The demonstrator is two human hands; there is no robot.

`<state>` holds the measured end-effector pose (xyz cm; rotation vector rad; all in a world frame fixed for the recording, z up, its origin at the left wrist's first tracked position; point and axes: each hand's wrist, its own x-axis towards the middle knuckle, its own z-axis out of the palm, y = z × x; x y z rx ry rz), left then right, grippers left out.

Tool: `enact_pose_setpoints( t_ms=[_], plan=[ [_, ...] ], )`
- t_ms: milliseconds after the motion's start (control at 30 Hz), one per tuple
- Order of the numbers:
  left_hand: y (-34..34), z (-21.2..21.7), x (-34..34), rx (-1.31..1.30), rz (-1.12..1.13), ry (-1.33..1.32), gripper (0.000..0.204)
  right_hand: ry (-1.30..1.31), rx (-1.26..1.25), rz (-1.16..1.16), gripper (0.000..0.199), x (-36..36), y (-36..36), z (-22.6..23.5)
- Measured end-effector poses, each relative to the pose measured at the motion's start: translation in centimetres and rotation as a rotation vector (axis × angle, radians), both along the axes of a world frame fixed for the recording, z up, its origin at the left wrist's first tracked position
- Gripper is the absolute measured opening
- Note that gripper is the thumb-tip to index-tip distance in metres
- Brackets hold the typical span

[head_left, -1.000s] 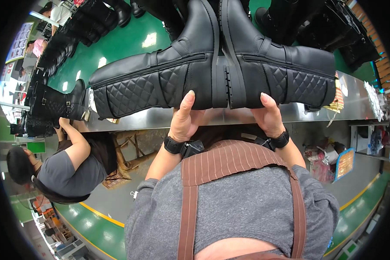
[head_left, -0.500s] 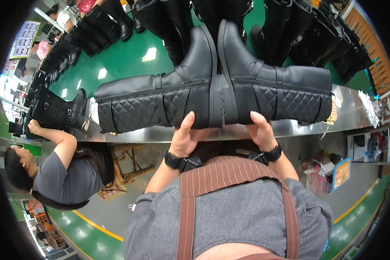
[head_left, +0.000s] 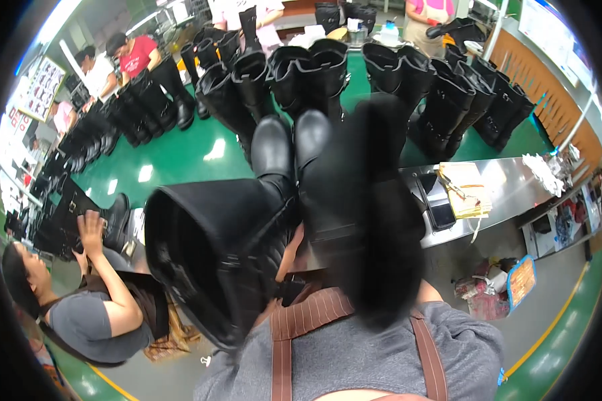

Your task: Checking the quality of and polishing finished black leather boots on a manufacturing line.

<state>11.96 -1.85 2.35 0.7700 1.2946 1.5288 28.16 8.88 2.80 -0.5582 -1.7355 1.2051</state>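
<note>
Two tall black boots are lifted in front of me, toes pointing away and wide shaft openings tilted towards me. The left boot (head_left: 237,207) shows its dark hollow opening and buckled straps. Blurred by motion, the right boot (head_left: 341,207) stands higher and closer to my chest. My left hand (head_left: 291,251) shows only in part between the two shafts, closed on the left boot with its fingers mostly covered. Behind the right boot my right hand is hidden; only a bit of its forearm (head_left: 431,293) appears, reaching up to that boot.
A steel bench edge (head_left: 508,194) carries a phone (head_left: 437,200) and a yellow paper pad (head_left: 471,190). Several tall black boots (head_left: 448,100) stand on the green table (head_left: 180,150). At left, a co-worker (head_left: 93,314) handles a buckled boot (head_left: 67,210).
Both boots have come up off the bench and swung from lying sideways to pointing away, shafts towards me. The phone and pad are uncovered. My view has tilted up.
</note>
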Motion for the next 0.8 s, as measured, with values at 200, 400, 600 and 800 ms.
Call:
enact_pose_setpoints(
  t_ms=[200,400,600,800],
  plan=[
    [-1.9,-0.2,-2.6,0.266,0.013,-0.124,0.042,0.377,-0.741,0.154,0.059,-2.6,3.1,-2.2],
    [-1.8,0.1,-6.6,0.431,-0.071,-0.171,0.050,0.562,-1.006,0.478,0.051,-2.3,4.4,-4.1],
    [2.9,-1.1,-4.5,0.185,-0.235,-0.671,0.064,0.540,-1.145,0.469,0.052,-0.8,2.7,-3.8],
    [2.3,-2.6,-4.1,0.076,-0.200,-0.693,0.063,0.626,-1.284,0.463,0.052,0.2,1.4,-4.3]
  ],
)
